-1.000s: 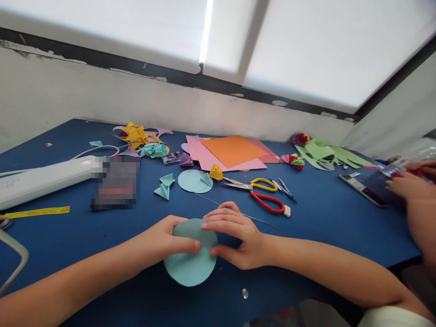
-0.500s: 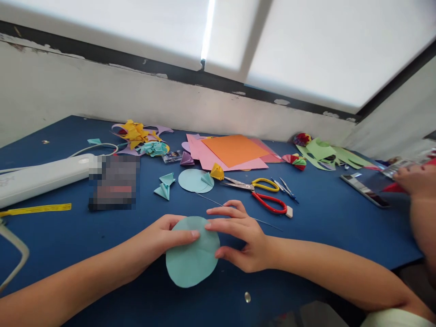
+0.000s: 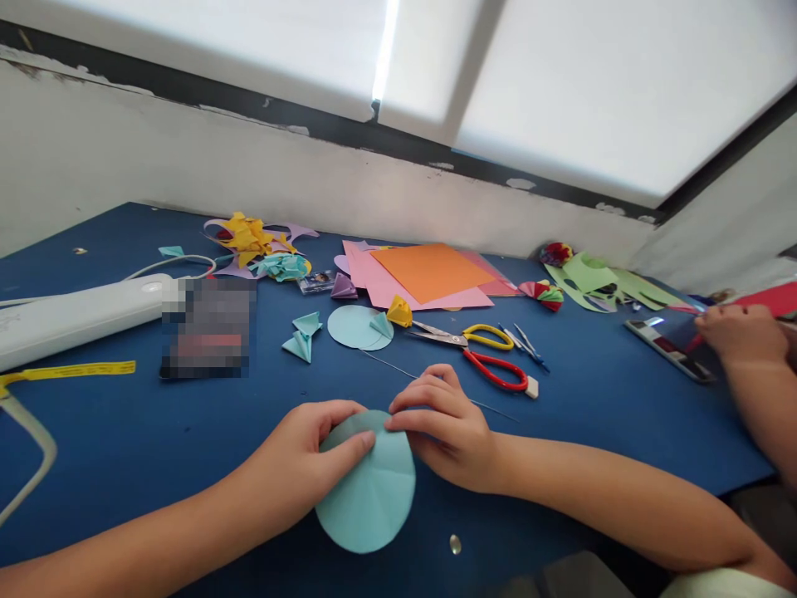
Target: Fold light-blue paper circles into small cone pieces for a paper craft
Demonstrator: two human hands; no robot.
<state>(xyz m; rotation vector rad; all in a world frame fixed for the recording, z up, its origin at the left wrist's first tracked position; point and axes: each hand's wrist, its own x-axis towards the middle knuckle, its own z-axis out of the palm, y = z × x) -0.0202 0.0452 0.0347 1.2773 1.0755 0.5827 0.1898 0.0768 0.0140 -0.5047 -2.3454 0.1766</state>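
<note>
A light blue paper circle point(image 3: 374, 502) with faint creases fanning from its middle is held up above the near part of the blue table. My left hand point(image 3: 317, 444) grips its upper left side, thumb on the front and fingers behind. At the upper right edge, my right hand point(image 3: 445, 428) pinches the paper; its thumb is hidden behind the sheet. Beyond the hands lie more light blue circles point(image 3: 349, 330), folded light blue paper pieces point(image 3: 304, 336), a folded yellow piece point(image 3: 399, 311) and a thin wire-like strand point(image 3: 386, 363).
Scissors point(image 3: 495, 357) lie right of centre beside an eraser point(image 3: 531, 387) and a compass point(image 3: 529, 345). Behind are coloured sheets point(image 3: 429, 272) and paper scraps point(image 3: 249, 241). A white power strip point(image 3: 87, 316) is at left. Another person's hand point(image 3: 744, 336) is near a phone point(image 3: 669, 350).
The paper circle has moved slightly right and down and turned. My right fingers have closed onto its edge. The other person's hand has shifted left, and their red paper shows more.
</note>
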